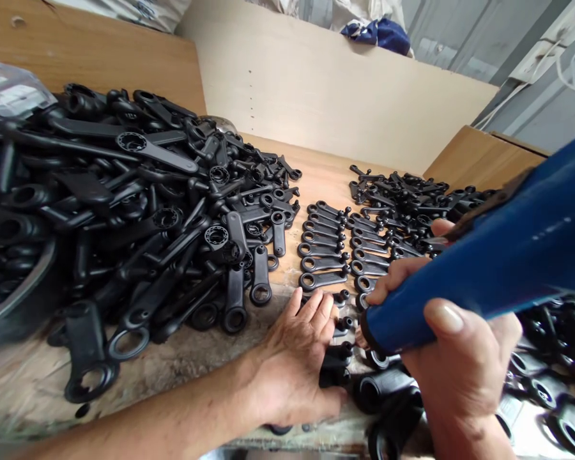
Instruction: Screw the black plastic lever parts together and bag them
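My left hand (299,364) rests palm down at the near end of a row of black plastic crank handles (323,279). Its fingers are stretched out over several of them, partly hiding them. My right hand (464,364) is wrapped round a thick blue power tool (460,268) whose exact kind I cannot make out. The tool's dark-rimmed front end points down and left, close to the lined-up handles just right of my left hand. A second row of handles (368,244) runs beside the first, partly covered by the tool and my right fingers.
A large heap of black handles (172,211) covers the left side, with a metal bowl's rim (23,306) at the near left. Another pile (402,195) lies at the back right. A pale board (316,89) stands behind the wooden worktop (316,185).
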{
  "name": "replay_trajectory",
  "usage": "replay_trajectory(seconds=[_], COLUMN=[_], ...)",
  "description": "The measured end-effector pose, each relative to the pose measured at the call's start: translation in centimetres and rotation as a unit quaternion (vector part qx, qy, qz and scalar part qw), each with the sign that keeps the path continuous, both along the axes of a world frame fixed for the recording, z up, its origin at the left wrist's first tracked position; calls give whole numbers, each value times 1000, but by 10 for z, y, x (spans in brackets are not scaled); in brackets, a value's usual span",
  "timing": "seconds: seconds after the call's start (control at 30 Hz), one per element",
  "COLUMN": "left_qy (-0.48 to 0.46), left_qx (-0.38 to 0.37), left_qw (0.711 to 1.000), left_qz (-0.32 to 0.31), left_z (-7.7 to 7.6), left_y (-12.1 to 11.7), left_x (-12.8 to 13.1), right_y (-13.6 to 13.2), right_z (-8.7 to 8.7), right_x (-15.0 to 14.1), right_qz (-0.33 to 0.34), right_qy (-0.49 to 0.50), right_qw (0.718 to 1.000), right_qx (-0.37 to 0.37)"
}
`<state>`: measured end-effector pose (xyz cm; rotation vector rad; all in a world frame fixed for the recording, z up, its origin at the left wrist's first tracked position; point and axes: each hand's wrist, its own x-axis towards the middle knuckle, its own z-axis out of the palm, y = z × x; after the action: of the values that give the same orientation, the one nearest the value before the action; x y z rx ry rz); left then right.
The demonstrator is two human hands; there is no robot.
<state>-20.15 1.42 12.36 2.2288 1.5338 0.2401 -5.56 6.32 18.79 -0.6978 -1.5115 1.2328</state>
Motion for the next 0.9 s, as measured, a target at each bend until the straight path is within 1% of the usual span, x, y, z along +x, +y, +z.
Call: replay_trajectory(seconds=[0.07,0.13,0.23,0.3,0.37,0.43,0.47,0.5,0.57,0.6,0.63,0.73,0.83,0.9], left_qy=[2,0,2,5,8,14,18,23,31,33,35,46,54,61], left_qx=[-4,-13,-7,-1,-2,-10,-13,-15,-18,-19,-20,-12,12,17], left_qw=[1000,1000,1000,1000,1000,1000,1000,1000,999,999,999,999,998,998], left_qz=[5,9,7,1,-1,-1,3,7,9,8,6,8,13,9], left_z=[0,2,3,3,3,2,2,2,2,3,3,2,-3,-6], left_y=[1,1,0,-1,-1,0,0,0,1,1,0,-1,-1,1], left_x=[1,1,0,-1,-1,0,0,0,1,1,1,1,1,0], right_y=[-1,-4,-8,-9,-7,-3,0,3,10,14,17,24,28,30], right_z=[-1,1,8,11,11,10,11,12,19,23,28,42,48,49], right_x=[-4,-7,-11,-12,-11,-9,-7,-5,-3,-2,-2,-7,-15,-20], right_qz=[-29,-29,-34,-31,-39,-47,-29,3,80,101,106,72,78,84], right_qy=[12,6,-29,-54,-41,3,16,18,7,6,9,49,73,51], right_qw=[999,999,998,996,997,998,999,999,995,993,992,993,992,993], right_qx=[0,13,54,60,46,39,42,44,51,56,60,75,73,69])
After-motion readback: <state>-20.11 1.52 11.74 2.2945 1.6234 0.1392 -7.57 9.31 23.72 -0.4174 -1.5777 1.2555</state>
